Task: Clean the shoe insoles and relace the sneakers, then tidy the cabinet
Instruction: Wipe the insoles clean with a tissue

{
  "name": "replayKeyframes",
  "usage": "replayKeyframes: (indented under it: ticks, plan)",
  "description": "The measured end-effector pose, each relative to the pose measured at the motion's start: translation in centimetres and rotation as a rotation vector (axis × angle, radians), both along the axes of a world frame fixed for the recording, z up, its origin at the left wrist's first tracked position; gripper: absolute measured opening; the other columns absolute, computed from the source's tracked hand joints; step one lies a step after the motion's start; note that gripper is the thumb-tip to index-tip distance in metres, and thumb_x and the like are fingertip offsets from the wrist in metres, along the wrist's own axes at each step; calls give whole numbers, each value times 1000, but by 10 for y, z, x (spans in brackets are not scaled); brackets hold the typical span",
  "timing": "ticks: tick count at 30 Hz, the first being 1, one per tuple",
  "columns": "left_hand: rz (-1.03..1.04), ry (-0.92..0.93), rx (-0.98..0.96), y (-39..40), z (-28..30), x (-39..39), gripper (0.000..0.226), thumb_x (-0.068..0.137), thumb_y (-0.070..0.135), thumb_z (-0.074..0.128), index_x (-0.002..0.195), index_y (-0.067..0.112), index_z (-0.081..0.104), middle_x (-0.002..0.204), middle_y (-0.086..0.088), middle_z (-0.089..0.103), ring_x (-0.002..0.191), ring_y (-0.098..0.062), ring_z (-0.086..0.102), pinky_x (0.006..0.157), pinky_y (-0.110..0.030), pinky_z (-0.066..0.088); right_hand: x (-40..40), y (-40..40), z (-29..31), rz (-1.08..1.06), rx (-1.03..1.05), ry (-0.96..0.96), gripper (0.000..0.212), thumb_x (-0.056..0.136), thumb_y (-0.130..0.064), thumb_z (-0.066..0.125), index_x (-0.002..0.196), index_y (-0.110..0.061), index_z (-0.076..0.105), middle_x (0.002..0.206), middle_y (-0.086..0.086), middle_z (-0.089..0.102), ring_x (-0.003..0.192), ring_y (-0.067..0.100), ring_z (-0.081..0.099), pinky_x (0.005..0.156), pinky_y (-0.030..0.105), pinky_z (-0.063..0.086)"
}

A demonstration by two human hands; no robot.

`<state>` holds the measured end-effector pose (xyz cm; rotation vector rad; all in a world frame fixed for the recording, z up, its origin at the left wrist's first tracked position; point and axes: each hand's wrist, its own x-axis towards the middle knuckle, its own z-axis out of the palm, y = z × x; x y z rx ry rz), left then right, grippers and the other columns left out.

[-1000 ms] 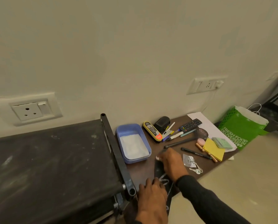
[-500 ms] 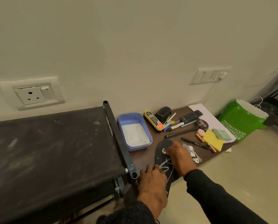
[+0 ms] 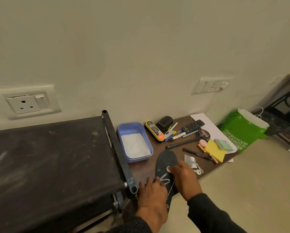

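A black insole (image 3: pixel 166 159) lies on the low brown table (image 3: pixel 144 168), toe end pointing away from me. A black-and-white patterned lace (image 3: pixel 164 179) lies across its middle. My right hand (image 3: pixel 185 179) rests over the insole's right side and pinches a small white piece (image 3: pixel 168 169) against its surface. My left hand (image 3: pixel 151 194) lies flat at the insole's near left edge, fingertips touching the insole and lace. The insole's heel end is hidden under my hands.
A blue tray (image 3: pixel 122 132) with white contents stands left of the insole. Behind are a yellow polish applicator (image 3: pixel 154 133), a polish tin (image 3: pixel 203 134), a remote (image 3: pixel 193 126), pens, sticky notes and keys (image 3: pixel 199 170). A black stand (image 3: pixel 48 157) borders the left, a green bag (image 3: pixel 240 133) the right.
My right hand has slid back along the insole from its toe end toward the middle, uncovering the toe. My left hand has stayed at the near end.
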<state>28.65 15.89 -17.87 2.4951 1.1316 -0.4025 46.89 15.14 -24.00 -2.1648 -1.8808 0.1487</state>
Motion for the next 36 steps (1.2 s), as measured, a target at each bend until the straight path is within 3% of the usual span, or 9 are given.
replayKeyframes:
  ticks: [6, 13, 16, 19, 23, 28, 32, 36]
  plan:
    - [-37, -4, -36, 7, 5, -4, 70, 87, 9, 67, 150, 10, 37, 155, -10, 30, 136, -37, 29, 110, -54, 28, 23, 70, 16, -233, 0, 115, 14, 93, -13, 65, 104, -18, 72, 108, 2, 62, 99, 15, 58, 87, 28, 48]
    - [-12, -28, -23, 3, 4, -4, 71, 85, 8, 66, 150, 7, 36, 152, -10, 31, 133, -36, 30, 107, -50, 32, 9, -4, 10, -152, -19, 105, 13, 95, -20, 65, 101, -19, 76, 94, -7, 57, 83, 5, 52, 70, 12, 37]
    - [-23, -34, -43, 4, 4, -5, 73, 86, 6, 66, 151, 6, 34, 154, -10, 29, 135, -37, 28, 108, -50, 32, 8, -8, 8, -180, -16, 129, 15, 94, -18, 66, 102, -22, 78, 92, -6, 61, 80, 4, 51, 67, 12, 36]
    - [-44, -26, -91, 12, 5, -5, 72, 90, 9, 65, 154, 7, 31, 159, -10, 24, 140, -39, 23, 110, -53, 29, 13, 24, 9, -237, 14, 155, 14, 95, -20, 65, 104, -22, 75, 102, -3, 63, 87, 7, 53, 74, 17, 39]
    - [-44, -21, -125, 19, 1, 0, 58, 98, 8, 55, 153, 9, 34, 161, -9, 23, 144, -39, 20, 110, -54, 27, 19, 85, 10, -354, 31, 169, 16, 95, -20, 65, 106, -12, 73, 110, 8, 66, 97, 21, 59, 87, 35, 50]
    - [-70, 5, -155, 20, 5, -1, 67, 94, 10, 62, 153, 7, 32, 160, -12, 22, 142, -41, 21, 113, -55, 27, -4, 94, 6, -418, 84, 148, 17, 96, -16, 62, 108, -11, 74, 113, 10, 64, 101, 25, 58, 90, 37, 49]
    - [-68, 1, -111, 14, 6, -3, 71, 89, 10, 66, 152, 6, 33, 157, -14, 27, 138, -40, 25, 110, -53, 31, -16, 72, 0, -210, 29, 106, 19, 97, -18, 60, 110, -14, 73, 105, 3, 57, 90, 15, 49, 79, 25, 39]
    - [-88, 9, -115, 13, 7, -6, 76, 88, 10, 67, 154, 7, 29, 158, -14, 23, 140, -41, 22, 111, -55, 30, 5, 100, 10, -334, 28, 139, 20, 96, -16, 63, 111, -12, 75, 114, 8, 64, 102, 22, 57, 88, 27, 42]
